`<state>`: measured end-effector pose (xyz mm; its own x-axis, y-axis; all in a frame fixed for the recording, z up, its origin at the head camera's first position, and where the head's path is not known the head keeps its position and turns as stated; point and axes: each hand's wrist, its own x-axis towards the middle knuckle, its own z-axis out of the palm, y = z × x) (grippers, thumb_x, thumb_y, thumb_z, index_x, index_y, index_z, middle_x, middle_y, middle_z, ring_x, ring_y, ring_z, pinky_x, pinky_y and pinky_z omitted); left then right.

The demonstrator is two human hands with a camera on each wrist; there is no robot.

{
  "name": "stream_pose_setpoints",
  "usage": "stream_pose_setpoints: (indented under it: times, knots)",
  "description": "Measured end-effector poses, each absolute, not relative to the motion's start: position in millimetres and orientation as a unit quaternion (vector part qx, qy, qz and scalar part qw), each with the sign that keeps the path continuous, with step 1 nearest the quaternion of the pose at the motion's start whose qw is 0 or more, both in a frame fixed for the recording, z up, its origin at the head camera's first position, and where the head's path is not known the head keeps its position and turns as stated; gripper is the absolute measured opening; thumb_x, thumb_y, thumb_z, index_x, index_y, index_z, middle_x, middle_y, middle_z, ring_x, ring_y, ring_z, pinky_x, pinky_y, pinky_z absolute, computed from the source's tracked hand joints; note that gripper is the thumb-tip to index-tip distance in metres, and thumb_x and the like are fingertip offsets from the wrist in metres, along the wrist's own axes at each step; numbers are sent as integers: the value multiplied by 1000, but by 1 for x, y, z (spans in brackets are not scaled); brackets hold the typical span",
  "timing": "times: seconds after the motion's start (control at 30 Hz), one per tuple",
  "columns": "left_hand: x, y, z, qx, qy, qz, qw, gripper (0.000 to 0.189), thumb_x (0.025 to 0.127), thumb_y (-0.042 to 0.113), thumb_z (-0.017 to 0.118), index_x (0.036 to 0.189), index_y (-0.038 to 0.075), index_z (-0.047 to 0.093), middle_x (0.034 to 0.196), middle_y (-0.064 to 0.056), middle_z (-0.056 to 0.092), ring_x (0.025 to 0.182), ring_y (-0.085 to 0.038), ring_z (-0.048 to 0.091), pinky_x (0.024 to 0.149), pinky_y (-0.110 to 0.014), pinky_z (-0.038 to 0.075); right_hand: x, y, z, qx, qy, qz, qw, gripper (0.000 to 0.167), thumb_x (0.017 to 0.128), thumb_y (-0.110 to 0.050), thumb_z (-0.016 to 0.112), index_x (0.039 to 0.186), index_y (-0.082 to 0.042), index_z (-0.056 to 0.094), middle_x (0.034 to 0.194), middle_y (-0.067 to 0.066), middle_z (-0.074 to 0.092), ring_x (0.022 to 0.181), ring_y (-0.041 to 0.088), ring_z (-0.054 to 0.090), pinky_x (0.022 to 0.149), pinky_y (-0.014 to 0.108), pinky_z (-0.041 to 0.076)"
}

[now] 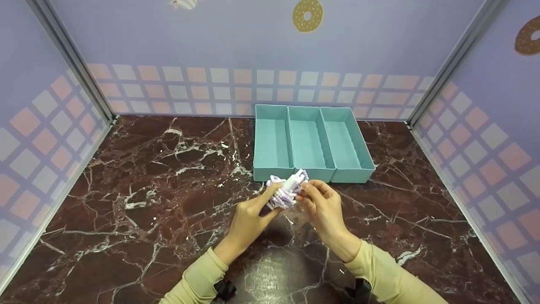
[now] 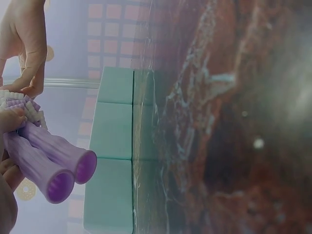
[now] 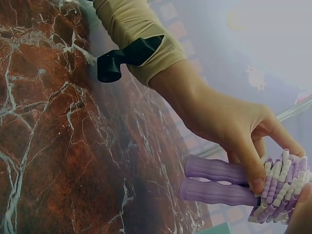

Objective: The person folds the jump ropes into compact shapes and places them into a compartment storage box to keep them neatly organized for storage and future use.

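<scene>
A jump rope (image 1: 287,195) with white and purple beads is folded into a compact bundle, held above the table in front of the bins. My left hand (image 1: 252,213) grips the bundle from the left, thumb on the near face. At the bundle's right end, the fingers of my right hand (image 1: 324,207) pinch the beaded cord. Two purple ribbed handles (image 3: 219,191) lie side by side and stick out of the bundle on the left-hand side in the right wrist view. Their hollow ends show in the left wrist view; the head view mostly hides them.
Three teal bins (image 1: 312,175) stand side by side behind the hands, against the back wall. The table (image 1: 147,211) is dark red marble with white veins and small white specks. Patterned panels (image 1: 190,50) enclose the back and both sides.
</scene>
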<state>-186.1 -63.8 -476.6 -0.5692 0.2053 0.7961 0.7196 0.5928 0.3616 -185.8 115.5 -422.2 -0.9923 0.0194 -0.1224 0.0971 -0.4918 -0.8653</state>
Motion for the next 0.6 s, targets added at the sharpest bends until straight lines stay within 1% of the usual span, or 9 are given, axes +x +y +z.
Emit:
stream_pose_setpoints:
  times: [0.1,0.2,0.37,0.47,0.6]
  knots:
    - [-186,-64,-478,-279,-815,-352,366,68,70,10,86,133,9,61,103,-16,76,75,-20,74,72,-22,60,-185,116,-423,58,506,-860,26,9,94,-1,56,89,-7,59,82,2,61,66,9,65,63,17,58]
    - [-185,-64,-478,-277,-816,-351,366,68,70,9,86,133,10,60,104,-16,76,76,-21,75,72,-22,61,-185,117,-424,55,509,-859,18,8,93,2,55,94,-6,56,83,2,61,68,10,65,64,17,58]
    - [-184,-63,-478,-271,-823,-333,372,67,71,11,86,133,13,61,99,-14,77,72,-19,73,69,-22,60,-187,118,-427,47,524,-851,-9,14,90,5,54,100,-4,51,79,0,62,67,10,61,62,19,57]
    - [-184,-62,-479,-269,-827,-318,377,67,71,12,86,133,12,61,97,-13,77,70,-18,73,68,-23,60,-188,119,-429,49,536,-843,-15,14,90,6,54,101,-3,53,79,0,62,67,10,60,63,19,56]
    - [-183,-61,-477,-267,-833,-311,372,66,71,13,86,132,12,61,99,-13,77,71,-19,72,69,-24,61,-191,120,-432,59,545,-837,-9,14,90,4,54,102,-2,59,85,2,65,71,11,62,66,21,57]
